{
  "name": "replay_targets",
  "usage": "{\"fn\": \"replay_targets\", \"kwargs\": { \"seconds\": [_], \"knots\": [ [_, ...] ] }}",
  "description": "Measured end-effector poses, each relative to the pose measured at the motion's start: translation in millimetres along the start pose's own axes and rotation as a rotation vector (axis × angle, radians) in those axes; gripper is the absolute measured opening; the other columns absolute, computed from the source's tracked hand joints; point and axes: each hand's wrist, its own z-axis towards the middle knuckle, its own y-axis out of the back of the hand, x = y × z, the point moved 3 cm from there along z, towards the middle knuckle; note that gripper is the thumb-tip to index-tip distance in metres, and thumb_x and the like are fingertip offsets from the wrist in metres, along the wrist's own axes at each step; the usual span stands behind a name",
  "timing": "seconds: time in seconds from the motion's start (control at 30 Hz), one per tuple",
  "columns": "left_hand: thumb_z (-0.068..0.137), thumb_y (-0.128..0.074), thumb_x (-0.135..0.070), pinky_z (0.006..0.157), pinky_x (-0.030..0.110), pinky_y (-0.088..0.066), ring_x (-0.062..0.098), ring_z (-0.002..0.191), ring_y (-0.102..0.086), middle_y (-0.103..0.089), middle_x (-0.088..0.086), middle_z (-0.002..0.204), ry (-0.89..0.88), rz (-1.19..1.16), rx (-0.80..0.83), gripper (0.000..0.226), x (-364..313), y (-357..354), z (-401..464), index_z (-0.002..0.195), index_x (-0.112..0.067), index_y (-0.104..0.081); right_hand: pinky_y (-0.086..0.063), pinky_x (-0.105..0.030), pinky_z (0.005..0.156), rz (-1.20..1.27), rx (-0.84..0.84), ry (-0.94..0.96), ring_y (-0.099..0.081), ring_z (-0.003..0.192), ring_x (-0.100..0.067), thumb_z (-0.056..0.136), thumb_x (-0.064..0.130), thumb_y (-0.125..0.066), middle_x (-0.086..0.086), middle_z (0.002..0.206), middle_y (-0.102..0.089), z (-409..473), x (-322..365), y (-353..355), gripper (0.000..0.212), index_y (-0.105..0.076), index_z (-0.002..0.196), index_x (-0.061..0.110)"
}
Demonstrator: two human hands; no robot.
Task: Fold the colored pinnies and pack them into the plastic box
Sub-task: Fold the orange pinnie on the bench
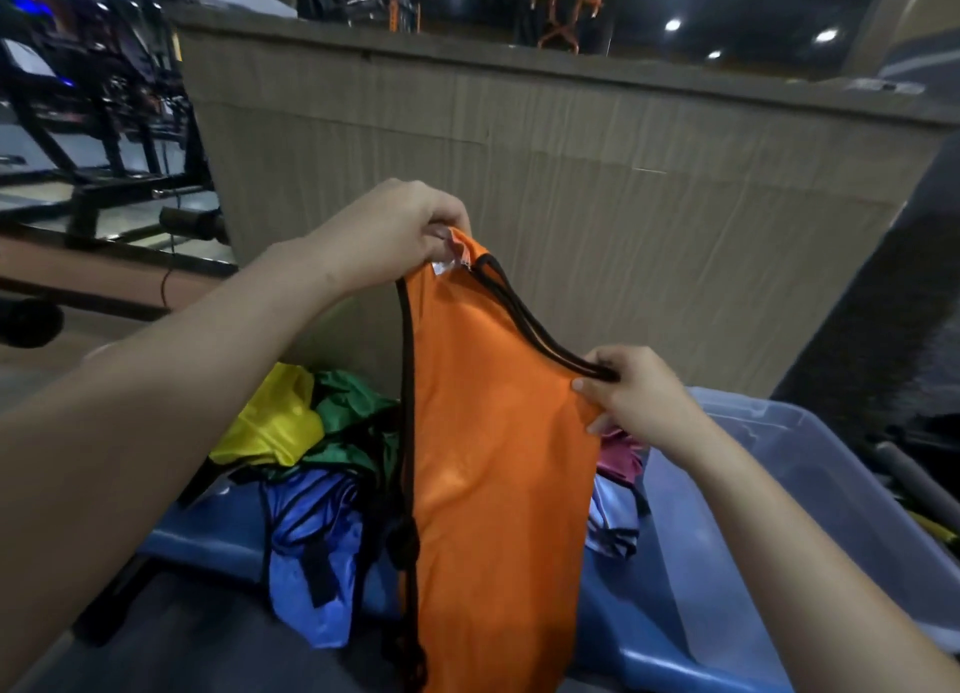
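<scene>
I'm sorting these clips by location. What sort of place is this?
Most likely a gym or sports hall. Black exercise machines stand at the back left, an orange rack shows under ceiling spotlights, and the hands hold up an orange pinnie over a pile of team pinnies.

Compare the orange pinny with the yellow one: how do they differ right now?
The orange pinny is held up by the left hand and right hand and hangs spread out; the yellow pinny lies crumpled in the pile, with no hand on it. The orange one shows black trim along its edges; the yellow one's trim is not clearly visible. Neither is folded yet.
</scene>
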Motion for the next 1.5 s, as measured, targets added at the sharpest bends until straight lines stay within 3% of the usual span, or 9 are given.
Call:
{"fn": "replay_targets", "kwargs": {
  "seconds": [0.17, 0.27, 0.33, 0.57, 0.83, 1.1, 1.23, 1.37, 1.5],
  "knots": [
    [0.092, -0.065, -0.009, 0.065, 0.011, -0.039, -0.003, 0.082, -0.061, -0.064, -0.016, 0.084, -0.029, -0.001, -0.064, 0.016, 13.8, -12.3, 46.3, 0.094, -0.023, -0.072, -0.056, -0.038, 0.060, 0.022, -0.079, -0.007, -0.073, 0.059, -0.021, 0.093, 0.012, -0.064, -0.012, 0.074, -0.067, 38.3, -3.4, 0.5, 0.006, -0.065, 0.087, 0.011],
    [0.092, -0.065, -0.008, 0.069, 0.009, -0.040, 0.004, 0.087, -0.061, -0.067, -0.009, 0.090, -0.058, 0.008, -0.128, 0.016, 17.4, -13.3, 72.7, 0.097, -0.022, -0.073, -0.060, -0.039, 0.066, 0.029, -0.137, 0.014, -0.072, 0.058, -0.020, 0.092, 0.013, -0.065, -0.011, 0.077, -0.069, 59.6, -4.1, 8.3, 0.010, -0.066, 0.082, 0.014],
    [0.092, -0.064, -0.008, 0.072, 0.011, -0.039, 0.005, 0.089, -0.060, -0.066, -0.010, 0.093, -0.079, 0.013, -0.150, 0.018, 19.9, -14.0, 88.1, 0.098, -0.023, -0.073, -0.060, -0.041, 0.067, 0.026, -0.164, 0.014, -0.071, 0.054, -0.021, 0.092, 0.014, -0.066, -0.006, 0.072, -0.068, 72.6, -3.5, 14.5, 0.012, -0.065, 0.080, 0.017],
    [0.095, -0.061, -0.009, 0.082, 0.024, -0.044, 0.008, 0.090, -0.060, -0.065, -0.008, 0.094, -0.087, 0.070, -0.144, 0.019, 36.3, -17.0, 130.6, 0.104, -0.023, -0.071, -0.051, -0.027, 0.052, 0.015, -0.235, 0.017, -0.069, 0.050, -0.024, 0.091, 0.013, -0.068, -0.006, 0.076, -0.070, 111.0, 2.0, 35.9, 0.010, -0.068, 0.082, 0.018],
    [0.092, -0.062, -0.006, 0.088, 0.030, -0.050, 0.010, 0.093, -0.064, -0.070, -0.006, 0.096, -0.110, 0.051, -0.184, 0.020, 48.3, -34.0, 158.5, 0.100, -0.022, -0.072, -0.062, -0.046, 0.067, 0.048, -0.286, -0.002, -0.072, 0.061, -0.023, 0.085, 0.011, -0.068, -0.008, 0.077, -0.071, 147.2, -13.6, 34.4, 0.010, -0.070, 0.080, 0.019],
    [0.090, -0.062, -0.004, 0.078, 0.026, -0.054, 0.002, 0.079, -0.067, -0.070, -0.006, 0.082, -0.165, -0.040, -0.114, 0.020, 45.4, -66.1, 121.5, 0.095, -0.021, -0.071, -0.061, -0.039, 0.070, -0.048, -0.187, -0.074, -0.070, 0.061, -0.017, 0.080, 0.006, -0.063, -0.008, 0.071, -0.072, 128.4, -41.6, 13.5, 0.014, -0.069, 0.077, 0.018],
    [0.091, -0.062, -0.006, 0.075, 0.023, -0.054, -0.003, 0.078, -0.064, -0.069, -0.012, 0.081, -0.159, -0.054, -0.074, 0.022, 34.8, -76.7, 84.1, 0.096, -0.025, -0.070, -0.050, -0.028, 0.065, -0.112, -0.155, -0.084, -0.070, 0.071, -0.020, 0.077, 0.004, -0.064, -0.005, 0.067, -0.071, 106.2, -52.4, 1.0, 0.018, -0.067, 0.074, 0.021],
    [0.090, -0.063, -0.007, 0.083, 0.027, -0.050, 0.004, 0.090, -0.060, -0.067, -0.013, 0.091, -0.196, -0.040, -0.020, 0.023, 20.8, -92.4, 34.8, 0.098, -0.027, -0.070, -0.053, -0.033, 0.068, -0.149, -0.119, -0.088, -0.070, 0.075, -0.024, 0.076, 0.005, -0.062, 0.002, 0.063, -0.065, 79.4, -68.1, -13.3, 0.023, -0.063, 0.066, 0.026],
    [0.085, -0.065, -0.004, 0.089, 0.034, -0.046, 0.013, 0.096, -0.058, -0.069, -0.009, 0.098, -0.284, -0.038, 0.014, 0.025, 10.0, -117.3, -28.3, 0.101, -0.023, -0.069, -0.056, -0.037, 0.074, -0.174, -0.081, -0.100, -0.072, 0.084, -0.027, 0.073, 0.004, -0.059, -0.003, 0.071, -0.073, 45.7, -85.2, -32.3, 0.024, -0.069, 0.073, 0.026]
  ]
}}
